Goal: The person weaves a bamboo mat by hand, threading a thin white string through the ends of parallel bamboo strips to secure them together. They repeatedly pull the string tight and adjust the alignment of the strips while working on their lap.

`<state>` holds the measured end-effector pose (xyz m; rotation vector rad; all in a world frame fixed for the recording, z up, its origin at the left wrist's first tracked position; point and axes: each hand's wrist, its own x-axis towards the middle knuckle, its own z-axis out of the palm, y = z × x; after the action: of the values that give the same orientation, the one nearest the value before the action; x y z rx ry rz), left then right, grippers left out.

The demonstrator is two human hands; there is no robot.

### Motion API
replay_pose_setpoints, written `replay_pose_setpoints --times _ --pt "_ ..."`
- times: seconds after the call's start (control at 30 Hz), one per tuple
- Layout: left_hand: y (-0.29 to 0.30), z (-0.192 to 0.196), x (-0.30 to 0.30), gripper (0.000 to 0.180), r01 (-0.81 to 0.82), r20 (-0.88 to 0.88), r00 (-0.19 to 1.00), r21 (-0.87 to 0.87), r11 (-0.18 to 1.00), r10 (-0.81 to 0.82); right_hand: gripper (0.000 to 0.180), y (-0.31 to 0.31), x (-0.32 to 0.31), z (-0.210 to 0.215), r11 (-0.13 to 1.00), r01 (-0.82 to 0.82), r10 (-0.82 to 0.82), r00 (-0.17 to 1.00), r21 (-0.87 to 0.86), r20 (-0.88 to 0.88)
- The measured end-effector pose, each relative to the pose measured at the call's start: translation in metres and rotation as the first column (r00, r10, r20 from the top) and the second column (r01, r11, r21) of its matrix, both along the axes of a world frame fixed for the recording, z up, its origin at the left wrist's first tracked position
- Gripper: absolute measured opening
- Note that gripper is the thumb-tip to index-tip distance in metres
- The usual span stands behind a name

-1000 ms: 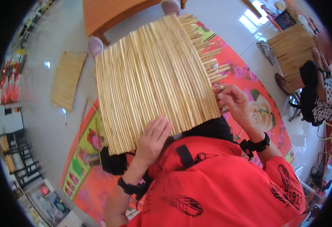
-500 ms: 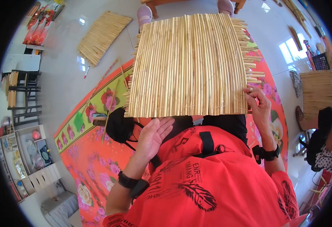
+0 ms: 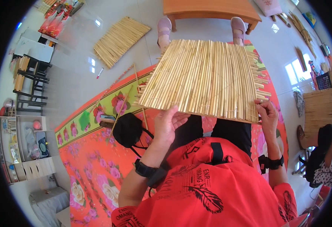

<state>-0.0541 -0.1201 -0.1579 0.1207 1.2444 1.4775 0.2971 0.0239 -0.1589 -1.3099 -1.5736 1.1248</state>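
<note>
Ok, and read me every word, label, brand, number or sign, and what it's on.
Red shirt, front: dark lettering by a feather print; I won't copy it out.
Left sleeve: more dark lettering, likewise not copied.
Pale pink item, top edge: red motif, too small to read.
Red packages, upper left: too blurred.
Stick mat: none visible.

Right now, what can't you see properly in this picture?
All in the head view:
- The underside of the stick mat: hidden, because its top faces the camera.
- What the right hand may be pinching at the mat's edge: too small, and its fingers cover it.
- The rest of the other person: cut off by the dark rim at the right.
- The far end of the wooden table: cut off by the top edge.
</note>
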Motion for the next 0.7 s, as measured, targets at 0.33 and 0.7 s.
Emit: replay_pose_setpoints --times 0.33,0.7 --pt "0.011 0.019 0.014 0.031 0.063 -0.102 0.993 0.073 0.995 -0.055 0.009 0.012 0.017 -0.038 0.992 0.063 -0.077 0.988 -0.110 -0.131" --pt "0.012 0.013 0.023 0.035 0.118 -0.136 0.985 0.077 0.990 -0.107 0.010 0.003 0.018 -0.061 0.983 0.148 -0.159 0.983 -0.113 -0.093"
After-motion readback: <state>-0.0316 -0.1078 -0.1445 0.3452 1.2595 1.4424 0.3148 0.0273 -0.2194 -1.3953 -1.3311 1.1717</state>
